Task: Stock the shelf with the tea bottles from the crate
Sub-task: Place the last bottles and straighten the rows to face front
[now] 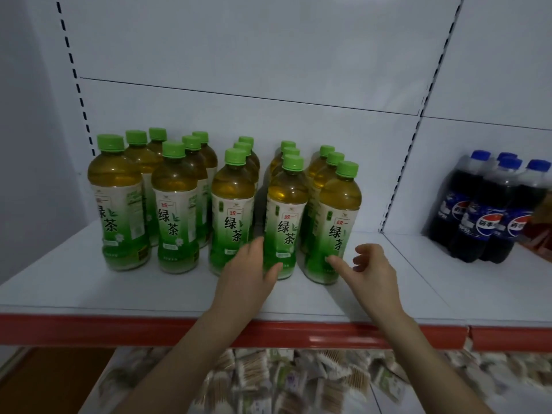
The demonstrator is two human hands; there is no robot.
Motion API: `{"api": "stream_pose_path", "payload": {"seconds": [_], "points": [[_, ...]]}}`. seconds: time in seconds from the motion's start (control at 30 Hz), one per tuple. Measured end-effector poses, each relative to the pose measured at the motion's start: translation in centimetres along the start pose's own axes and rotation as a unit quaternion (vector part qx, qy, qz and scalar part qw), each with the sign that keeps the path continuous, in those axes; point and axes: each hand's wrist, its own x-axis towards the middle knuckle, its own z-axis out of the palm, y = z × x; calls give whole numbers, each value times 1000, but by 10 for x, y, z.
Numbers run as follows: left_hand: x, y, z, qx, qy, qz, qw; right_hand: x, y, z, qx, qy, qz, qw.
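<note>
- The left hand (249,270) lies flat and open on the shelf (74,282), fingers spread, its fingertips at the foot of the fourth front bottle (286,216); it grips nothing.
- The right hand (369,268) is loosely curled and empty, forefinger out towards 10 o'clock, its tip just at the base of the end bottle (337,222).
- The tea bottles (176,204) stand upright in five files running back towards 12 o'clock, three deep, green caps up and labels mostly facing front.
- At 3 o'clock of them, well apart in the next bay, stands a pack of cola bottles (484,210).
- The crate is not in view.
- My reading: this is the straightening step after setting bottles down.
- Next would be reaching down for more bottles, if any remain; there is bare shelf at 3 o'clock of the end file.
</note>
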Motion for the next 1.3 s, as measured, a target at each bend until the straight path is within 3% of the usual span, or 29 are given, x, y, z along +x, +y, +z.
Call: {"api": "stream_pose_path", "payload": {"seconds": [0.1,0.23,0.47,1.3], "points": [[9,-1,18,-19,-42,-44,998,7,-1,7,27,-94,20,995],[16,-3,27,-89,-66,-107,988,12,1,16,77,-117,-7,990],[18,-1,31,-98,-52,-102,989,27,11,13,110,-161,-10,981],[16,5,28,-103,-64,-99,988,29,18,15,134,-161,-33,977]]}}
